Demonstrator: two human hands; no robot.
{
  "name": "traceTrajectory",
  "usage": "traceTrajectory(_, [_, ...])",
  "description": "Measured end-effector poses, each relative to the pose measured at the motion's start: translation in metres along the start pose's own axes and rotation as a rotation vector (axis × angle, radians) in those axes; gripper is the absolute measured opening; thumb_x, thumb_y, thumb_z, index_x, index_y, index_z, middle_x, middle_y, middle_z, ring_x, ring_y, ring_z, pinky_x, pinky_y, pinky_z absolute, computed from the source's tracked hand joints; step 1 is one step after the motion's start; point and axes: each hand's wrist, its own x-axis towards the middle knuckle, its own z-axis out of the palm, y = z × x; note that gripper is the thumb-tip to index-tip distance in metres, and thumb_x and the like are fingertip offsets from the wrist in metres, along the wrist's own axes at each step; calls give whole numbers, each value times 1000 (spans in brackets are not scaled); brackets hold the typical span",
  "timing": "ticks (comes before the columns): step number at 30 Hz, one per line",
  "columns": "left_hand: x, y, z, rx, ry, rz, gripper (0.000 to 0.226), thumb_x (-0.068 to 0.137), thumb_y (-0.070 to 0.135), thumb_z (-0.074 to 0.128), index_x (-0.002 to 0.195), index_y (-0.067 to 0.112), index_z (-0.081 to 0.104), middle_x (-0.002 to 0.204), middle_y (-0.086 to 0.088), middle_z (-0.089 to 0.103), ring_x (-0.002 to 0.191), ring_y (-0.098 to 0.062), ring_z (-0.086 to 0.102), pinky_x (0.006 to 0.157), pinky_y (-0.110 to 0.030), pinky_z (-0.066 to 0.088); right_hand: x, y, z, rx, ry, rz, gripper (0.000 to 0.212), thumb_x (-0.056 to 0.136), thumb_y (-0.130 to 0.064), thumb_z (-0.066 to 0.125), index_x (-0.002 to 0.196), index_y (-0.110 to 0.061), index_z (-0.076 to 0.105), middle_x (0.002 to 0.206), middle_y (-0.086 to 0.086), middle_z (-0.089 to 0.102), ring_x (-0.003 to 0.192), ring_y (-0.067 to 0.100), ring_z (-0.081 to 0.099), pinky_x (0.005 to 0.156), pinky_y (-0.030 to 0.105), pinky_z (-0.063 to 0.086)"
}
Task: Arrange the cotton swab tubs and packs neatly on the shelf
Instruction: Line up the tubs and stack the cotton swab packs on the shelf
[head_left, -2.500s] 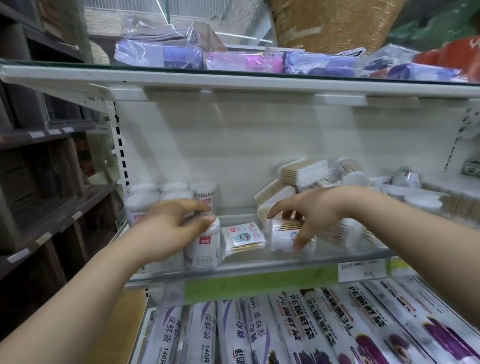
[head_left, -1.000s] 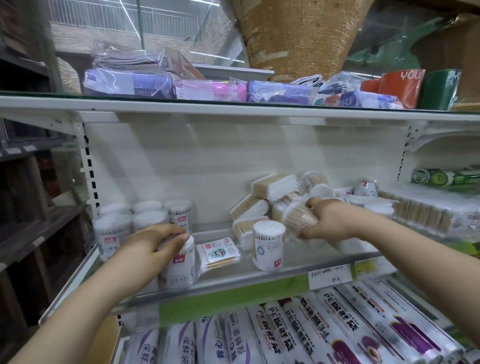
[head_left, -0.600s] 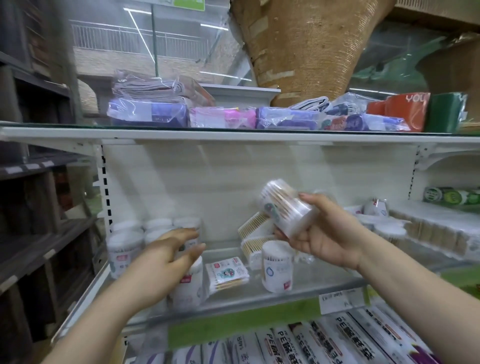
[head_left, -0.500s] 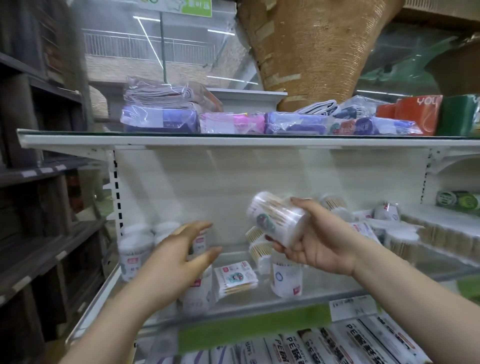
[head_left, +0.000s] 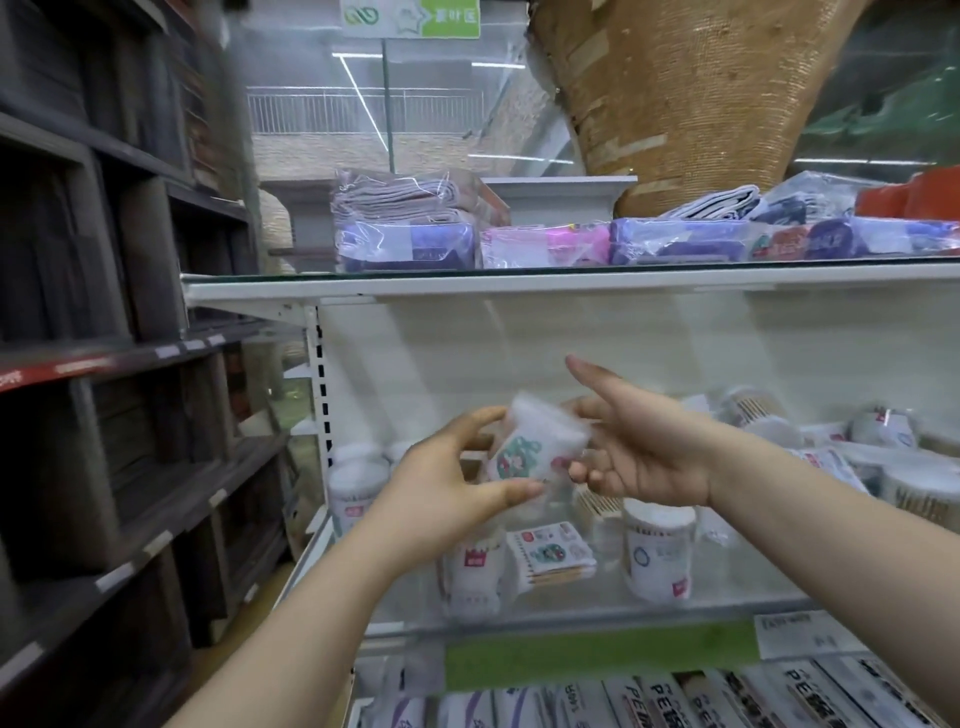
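A clear round cotton swab tub (head_left: 537, 444) with a green picture label hangs tilted in the air in front of the shelf. My left hand (head_left: 447, 480) grips it from the left, thumb under and fingers on top. My right hand (head_left: 636, 447) touches its right end with the forefinger pointing up. On the glass shelf (head_left: 571, 605) below stand a white tub with a red label (head_left: 475, 569), a flat swab pack (head_left: 550, 556) and another upright tub (head_left: 658, 556). More white tubs (head_left: 358, 486) stand at the back left.
A heap of tubs and packs (head_left: 852, 457) lies at the shelf's right. Wrapped packs (head_left: 545, 247) fill the upper shelf. Rolls of cling film (head_left: 675, 699) lie on the level below. Dark wooden shelving (head_left: 104, 364) stands on the left.
My right hand brought the tub down and left from the heap side. My left hand left the red-label tub and rose to take hold of the carried tub. The camera tilted up.
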Motion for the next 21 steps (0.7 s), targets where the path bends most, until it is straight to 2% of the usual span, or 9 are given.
traceTrajectory(2, [-3,-2,-2,-120,-31,-90,59,68,28,82,116,44,54,110,11,65,97,-10,68,81,-36,58,-3,-2,0,-16,-59,-66,40,72,-36,66,102,-10,59,72,8,68,51,12,63,46,20,53])
traceTrajectory(4, [-3,-1,-5,-290,-80,-144,58,68,22,80,121,32,56,110,2,68,96,-18,70,78,-36,59,-3,-1,1,-44,-89,-109,36,67,-21,69,99,-10,58,74,5,69,54,11,65,49,20,55])
traceTrajectory(6, [-1,0,-10,-502,-119,-216,56,68,23,73,122,20,57,108,-7,71,93,-24,71,75,-35,60,0,-1,1,-57,-68,-132,34,65,-21,70,96,-10,60,76,4,68,51,9,63,46,18,53])
traceTrajectory(8, [1,0,-16,-603,-129,-253,55,69,25,69,122,15,57,108,-11,72,90,-28,71,78,-38,59,1,-3,2,-53,-48,-154,35,64,-24,70,96,-11,63,78,5,67,50,9,63,44,16,51])
traceTrajectory(11, [3,-4,-23,-636,-158,-251,57,73,29,70,125,12,55,111,-13,70,94,-33,69,84,-44,57,1,-4,1,-38,-57,-170,37,67,-23,68,101,-9,65,79,8,68,50,9,64,45,19,54])
traceTrajectory(16, [-1,-11,-26,-791,-173,-270,52,78,23,59,128,7,54,120,-17,65,90,-33,69,80,-41,58,2,-1,1,-56,-65,-166,38,64,-23,70,100,-12,64,86,9,68,53,12,65,49,22,56])
traceTrajectory(21, [3,-14,-28,-732,-165,-253,54,79,23,59,131,8,52,120,-17,66,99,-36,67,88,-44,55,3,-5,6,-136,-57,-151,42,63,-32,70,101,-16,64,86,6,69,59,18,66,53,25,57])
